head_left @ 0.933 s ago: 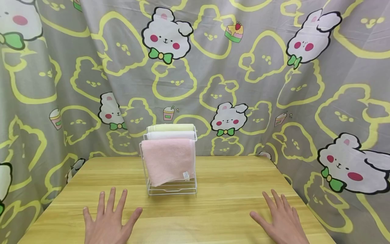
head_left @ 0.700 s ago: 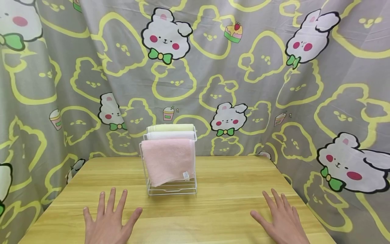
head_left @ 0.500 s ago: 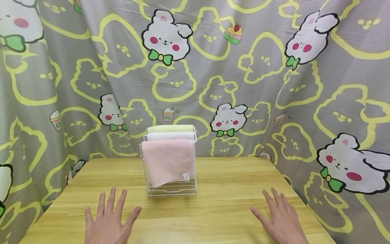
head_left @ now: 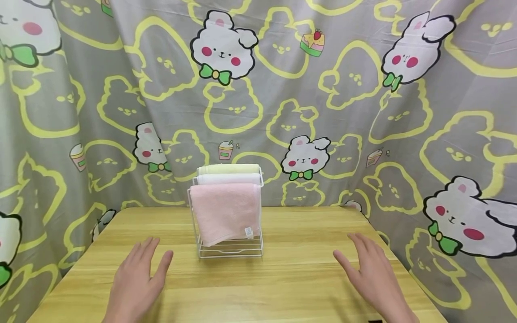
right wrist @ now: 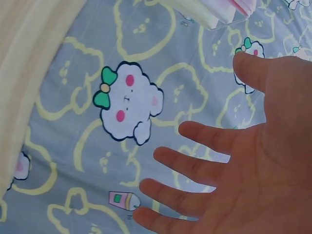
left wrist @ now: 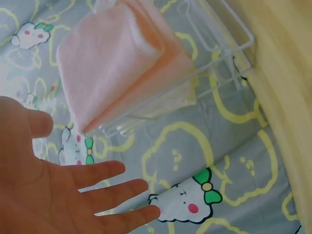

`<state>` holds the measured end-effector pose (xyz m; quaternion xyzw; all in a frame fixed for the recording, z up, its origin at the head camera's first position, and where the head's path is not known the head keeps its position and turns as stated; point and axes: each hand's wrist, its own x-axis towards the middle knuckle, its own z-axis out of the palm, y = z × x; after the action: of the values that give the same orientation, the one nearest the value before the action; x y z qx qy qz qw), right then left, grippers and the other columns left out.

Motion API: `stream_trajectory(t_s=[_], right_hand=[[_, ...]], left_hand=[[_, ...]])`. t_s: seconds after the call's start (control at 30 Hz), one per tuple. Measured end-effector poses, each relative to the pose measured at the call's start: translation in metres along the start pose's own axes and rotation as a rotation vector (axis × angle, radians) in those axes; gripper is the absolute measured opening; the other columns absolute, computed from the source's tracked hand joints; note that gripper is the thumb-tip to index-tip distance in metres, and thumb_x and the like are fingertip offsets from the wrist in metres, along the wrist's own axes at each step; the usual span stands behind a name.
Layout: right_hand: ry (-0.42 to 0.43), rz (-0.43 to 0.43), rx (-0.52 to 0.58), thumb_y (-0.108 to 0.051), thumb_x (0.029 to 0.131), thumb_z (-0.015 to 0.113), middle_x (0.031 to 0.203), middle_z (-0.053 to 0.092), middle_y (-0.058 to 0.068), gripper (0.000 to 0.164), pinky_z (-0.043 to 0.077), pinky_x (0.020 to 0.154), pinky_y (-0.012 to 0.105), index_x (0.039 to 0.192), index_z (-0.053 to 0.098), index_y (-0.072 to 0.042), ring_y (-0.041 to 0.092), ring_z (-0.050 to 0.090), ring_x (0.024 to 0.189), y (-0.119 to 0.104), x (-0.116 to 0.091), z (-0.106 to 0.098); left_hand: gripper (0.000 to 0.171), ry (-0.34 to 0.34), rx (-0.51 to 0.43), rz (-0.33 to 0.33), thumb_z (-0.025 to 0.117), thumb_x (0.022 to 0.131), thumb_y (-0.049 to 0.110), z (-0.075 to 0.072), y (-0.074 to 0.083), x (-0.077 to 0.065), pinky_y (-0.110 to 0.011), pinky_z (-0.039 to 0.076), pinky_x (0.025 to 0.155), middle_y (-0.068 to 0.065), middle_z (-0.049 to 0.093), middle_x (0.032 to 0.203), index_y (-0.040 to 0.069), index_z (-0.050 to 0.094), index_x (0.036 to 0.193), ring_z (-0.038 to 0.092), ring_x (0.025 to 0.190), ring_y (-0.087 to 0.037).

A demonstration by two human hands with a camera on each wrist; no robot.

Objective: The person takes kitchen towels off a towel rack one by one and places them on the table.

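Observation:
A white wire rack (head_left: 231,256) stands on the wooden table, left of centre in the head view. Over its bars hang a pink towel (head_left: 226,213) in front, a white towel (head_left: 230,179) behind it and a pale yellow towel (head_left: 230,169) at the back. The pink one carries a small white label. My left hand (head_left: 135,280), fingers extended and thumb spread, is raised over the table to the near left of the rack, holding nothing. My right hand (head_left: 373,276) is raised over the table's right side, likewise with fingers extended and nothing in it.
A grey curtain (head_left: 258,112) with rabbit and yellow outline prints surrounds the back and both sides of the wooden table (head_left: 299,255). A small dark object (head_left: 375,321) shows at the bottom edge beside the right wrist.
Both hands, earlier palm down with fingers spread, have lifted from the table and turned palms inward, their fingers drawn closer together. The rack and towels stay put; the head view has shifted slightly.

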<state>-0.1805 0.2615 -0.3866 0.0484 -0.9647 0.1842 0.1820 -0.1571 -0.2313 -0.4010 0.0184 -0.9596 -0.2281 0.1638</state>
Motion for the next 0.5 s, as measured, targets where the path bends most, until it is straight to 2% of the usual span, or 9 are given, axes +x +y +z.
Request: stream_trajectory(t_s=[0.07,0.17,0.27,0.37,0.43,0.5], right_hand=[[0.004,-0.006,0.004,-0.063,0.100,0.053,0.142,0.053,0.028,0.077,0.040,0.102,0.070,0.142,0.053,0.001,0.052,0.047,0.129,-0.003,0.004,-0.004],[-0.004,-0.007,-0.006,-0.067,0.099,0.050,0.140,0.058,0.024,0.079,0.043,0.100,0.067,0.143,0.054,-0.002,0.049,0.052,0.127,-0.007,0.010,-0.008],[-0.013,-0.007,-0.016,-0.071,0.098,0.048,0.136,0.063,0.019,0.079,0.048,0.096,0.064,0.142,0.057,-0.006,0.045,0.058,0.122,-0.011,0.015,-0.011],[-0.001,-0.013,-0.014,-0.071,0.098,0.048,0.131,0.068,0.014,0.076,0.054,0.085,0.058,0.139,0.061,-0.009,0.040,0.065,0.113,-0.016,0.020,-0.014],[0.019,-0.020,-0.002,-0.069,0.098,0.050,0.126,0.070,0.012,0.072,0.056,0.077,0.053,0.137,0.063,-0.010,0.036,0.068,0.106,-0.020,0.023,-0.018],[0.049,-0.029,0.014,-0.066,0.099,0.052,0.121,0.072,0.011,0.066,0.057,0.070,0.050,0.135,0.064,-0.011,0.033,0.071,0.098,-0.023,0.026,-0.022]], left_hand=[[0.073,0.040,-0.027,0.013,0.041,0.108,0.054,-0.005,0.000,0.005,-0.076,0.032,0.104,-0.034,0.040,0.153,-0.006,0.045,0.149,0.036,0.137,-0.059],[0.069,0.064,-0.074,0.010,0.041,0.108,0.053,-0.014,-0.001,0.011,-0.076,0.035,0.102,-0.032,0.043,0.151,-0.003,0.047,0.148,0.040,0.134,-0.057],[0.064,0.073,-0.147,-0.024,0.040,0.109,0.052,-0.023,-0.004,0.018,-0.077,0.035,0.101,-0.034,0.045,0.149,0.001,0.053,0.145,0.041,0.134,-0.058],[0.063,0.101,-0.225,-0.080,0.041,0.108,0.052,-0.032,-0.008,0.024,-0.077,0.037,0.100,-0.035,0.046,0.148,0.002,0.059,0.141,0.042,0.133,-0.059],[0.063,0.125,-0.257,-0.109,0.042,0.108,0.053,-0.037,-0.009,0.028,-0.073,0.043,0.095,-0.033,0.050,0.146,0.001,0.061,0.138,0.055,0.120,-0.055],[0.066,0.134,-0.277,-0.129,0.042,0.107,0.055,-0.041,-0.009,0.032,-0.067,0.048,0.089,-0.031,0.053,0.145,0.000,0.062,0.138,0.065,0.096,-0.050]])
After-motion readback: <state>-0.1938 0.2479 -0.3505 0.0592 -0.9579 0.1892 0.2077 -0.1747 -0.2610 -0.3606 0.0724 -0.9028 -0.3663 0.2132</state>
